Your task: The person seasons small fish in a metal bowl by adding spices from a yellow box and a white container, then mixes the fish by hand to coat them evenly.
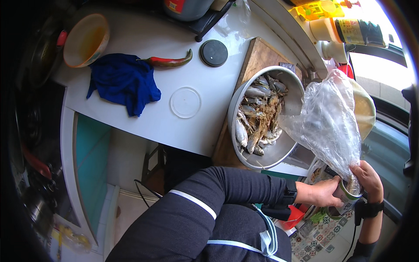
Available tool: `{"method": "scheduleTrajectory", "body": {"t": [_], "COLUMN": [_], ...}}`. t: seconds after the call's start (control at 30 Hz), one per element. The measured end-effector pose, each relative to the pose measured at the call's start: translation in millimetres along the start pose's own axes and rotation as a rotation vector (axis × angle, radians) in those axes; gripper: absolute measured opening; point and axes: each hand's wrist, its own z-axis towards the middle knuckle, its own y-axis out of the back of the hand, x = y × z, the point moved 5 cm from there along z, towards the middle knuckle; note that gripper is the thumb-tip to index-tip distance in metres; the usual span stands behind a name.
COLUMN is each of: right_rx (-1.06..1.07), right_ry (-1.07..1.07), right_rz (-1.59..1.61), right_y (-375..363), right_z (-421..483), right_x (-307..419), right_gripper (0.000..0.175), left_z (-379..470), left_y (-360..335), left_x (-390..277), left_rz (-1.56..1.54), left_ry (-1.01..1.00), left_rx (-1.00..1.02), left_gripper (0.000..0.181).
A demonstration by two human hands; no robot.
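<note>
My left hand [322, 194] grips a printed cylindrical canister [346, 201] at the lower right. The lower end of a clear plastic bag [330, 118] is inside the canister's mouth, and my right hand [370, 180] holds the gathered bag just above the rim. The bag's wide upper part spreads over the right edge of a large metal bowl [234, 131]. Small silvery fish [241, 132] lie in the bowl with a clumpy brown seasoning [270, 114] over them. Under the bowl is a wooden cutting board [257, 57].
On the white counter [147, 127] lie a clear round lid [186, 102], a black round lid [213, 53], a red-green chili pepper [170, 62] and a blue cloth [126, 82]. A bowl of yellowish liquid [90, 42] stands at the left. Bottles [356, 31] line the window side.
</note>
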Motion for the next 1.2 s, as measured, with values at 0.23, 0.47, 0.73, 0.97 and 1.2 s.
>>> {"method": "scheduleTrajectory", "body": {"t": [0.23, 0.47, 0.73, 0.97, 1.2], "right_rx": [0.062, 0.093, 0.083, 0.045, 0.06], "right_ry": [0.004, 0.069, -0.02, 0.071, -0.023], "right_rz": [-0.101, -0.195, -0.241, -0.216, -0.273], "right_y": [-7.5, -10.3, -12.8, -20.3, -14.4], "right_z": [3.7, 13.5, 17.8, 18.7, 10.6], "right_x": [14.0, 35.8, 43.5, 47.7, 47.3], "right_gripper": [0.032, 0.032, 0.035, 0.039, 0.043], "left_z": [-6.6, -11.7, -22.4, -29.4, -34.2], "left_y": [3.7, 14.3, 24.3, 27.9, 28.0], "left_x": [0.0, -6.0, -16.7, -21.9, -26.6], "left_rz": [0.01, 0.088, -0.018, 0.065, -0.016], "left_ry": [-0.107, -0.178, -0.108, -0.171, -0.084], "left_rx": [-0.152, -0.244, -0.198, -0.271, -0.155], "left_gripper": [0.083, 0.082, 0.078, 0.073, 0.084]}}
